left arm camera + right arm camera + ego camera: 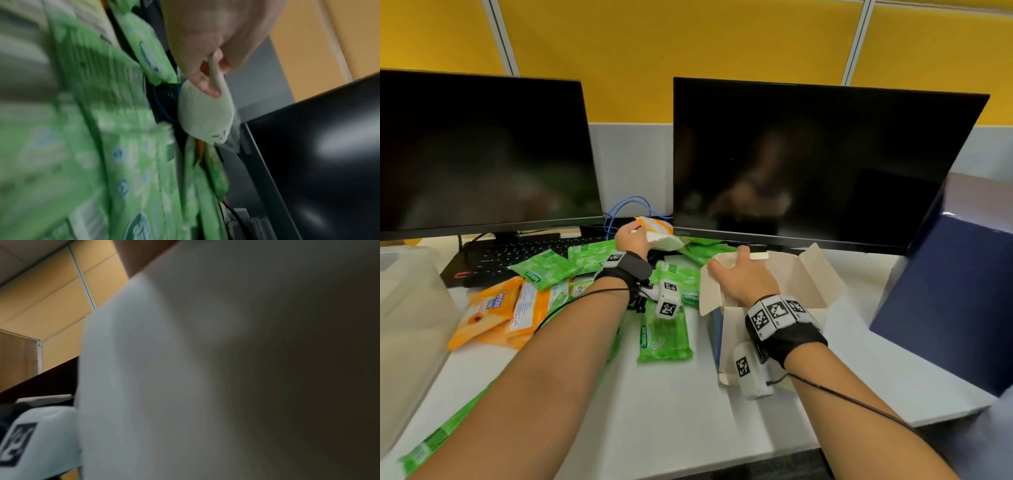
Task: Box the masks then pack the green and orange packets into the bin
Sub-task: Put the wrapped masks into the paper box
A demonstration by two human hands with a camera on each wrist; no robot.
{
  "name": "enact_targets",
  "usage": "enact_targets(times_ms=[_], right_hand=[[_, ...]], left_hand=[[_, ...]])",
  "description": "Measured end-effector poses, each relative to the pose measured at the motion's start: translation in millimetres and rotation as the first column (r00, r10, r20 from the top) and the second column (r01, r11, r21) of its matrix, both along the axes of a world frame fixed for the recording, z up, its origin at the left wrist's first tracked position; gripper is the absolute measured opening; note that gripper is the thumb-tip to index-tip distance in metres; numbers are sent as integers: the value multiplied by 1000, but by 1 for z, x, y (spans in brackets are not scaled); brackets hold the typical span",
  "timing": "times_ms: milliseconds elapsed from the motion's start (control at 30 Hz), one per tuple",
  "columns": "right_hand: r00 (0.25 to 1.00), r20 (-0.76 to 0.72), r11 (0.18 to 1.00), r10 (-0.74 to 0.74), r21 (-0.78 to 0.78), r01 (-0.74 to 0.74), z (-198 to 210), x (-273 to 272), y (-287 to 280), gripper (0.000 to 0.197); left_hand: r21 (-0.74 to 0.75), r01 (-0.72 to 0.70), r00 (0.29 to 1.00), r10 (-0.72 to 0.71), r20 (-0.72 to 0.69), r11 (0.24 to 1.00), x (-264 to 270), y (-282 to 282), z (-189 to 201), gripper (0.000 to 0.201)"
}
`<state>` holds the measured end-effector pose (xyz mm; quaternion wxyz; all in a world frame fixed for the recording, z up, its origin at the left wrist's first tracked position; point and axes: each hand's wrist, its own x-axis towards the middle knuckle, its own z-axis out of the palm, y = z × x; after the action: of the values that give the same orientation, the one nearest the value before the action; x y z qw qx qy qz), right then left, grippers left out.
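One mask (203, 113) — left hand (631, 240)

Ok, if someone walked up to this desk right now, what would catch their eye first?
Probably the heap of green packets and orange packets strewn across the white desk in front of two dark monitors. Next, the left hand lifting a white mask above the pile, while the right hand holds the open box beside it.

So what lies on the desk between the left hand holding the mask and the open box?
Head view: green packets lie between the left hand and the box.
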<state>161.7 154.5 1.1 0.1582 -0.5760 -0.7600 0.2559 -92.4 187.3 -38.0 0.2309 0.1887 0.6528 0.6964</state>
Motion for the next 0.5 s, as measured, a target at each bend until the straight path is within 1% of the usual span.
enact_targets(times_ms=[33, 100, 167, 200, 233, 267, 300, 333, 367, 400, 433, 467, 500], right_hand=[[1000, 1, 1000, -3, 3, 3, 1, 0, -1, 84], [1000, -2, 1000, 0, -2, 0, 2, 0, -2, 85], [1000, -1, 1000, 4, -10, -4, 3, 0, -3, 84], [1000, 0, 1000, 5, -12, -5, 4, 0, -4, 84], [1000, -1, 1000, 5, -14, -5, 5, 0, -5, 83], [1000, -6, 1000, 7, -20, -7, 8, 0, -7, 82], [1000, -13, 999, 8, -32, -8, 10, 0, -8, 82], [1000, -19, 999, 10, -47, -11, 12, 0, -9, 83], [1000, -24, 998, 13, -60, -15, 13, -1, -11, 84], [999, -30, 997, 20, -75, -23, 15, -2, -14, 86], [999, -38, 996, 31, -88, -35, 16, -6, -19, 87], [998, -50, 994, 49, -99, -54, 17, -11, -25, 89], [996, -56, 991, 71, -108, -77, 18, -17, -32, 90]], left_hand=[[24, -56, 998, 55, 21, 998, -15, 1, -4, 36], [81, -143, 989, 139, 47, 986, -30, -15, 3, 36], [115, -193, 981, 188, 56, 974, -29, -46, 21, 35], [118, -186, 982, 181, 51, 975, -28, -62, 29, 35], [22, -167, 986, 167, -24, 986, -28, -75, 33, 34], [-27, -168, 985, 166, -52, 985, -28, -89, 37, 33], [-86, -120, 990, 112, -89, 989, -29, -96, 42, 32], [-162, -102, 993, 91, -75, 981, -25, -107, 46, 29], [-160, -42, 999, 37, -35, 986, -25, -114, 45, 23], [-28, -11, 996, 14, 83, 1000, -26, -119, 47, 15], [35, -4, 992, 0, 123, 999, -29, -126, 50, 14], [42, -54, 989, 47, 143, 998, -25, -131, 53, 20], [67, -95, 974, 78, 214, 993, -24, -136, 54, 21]])
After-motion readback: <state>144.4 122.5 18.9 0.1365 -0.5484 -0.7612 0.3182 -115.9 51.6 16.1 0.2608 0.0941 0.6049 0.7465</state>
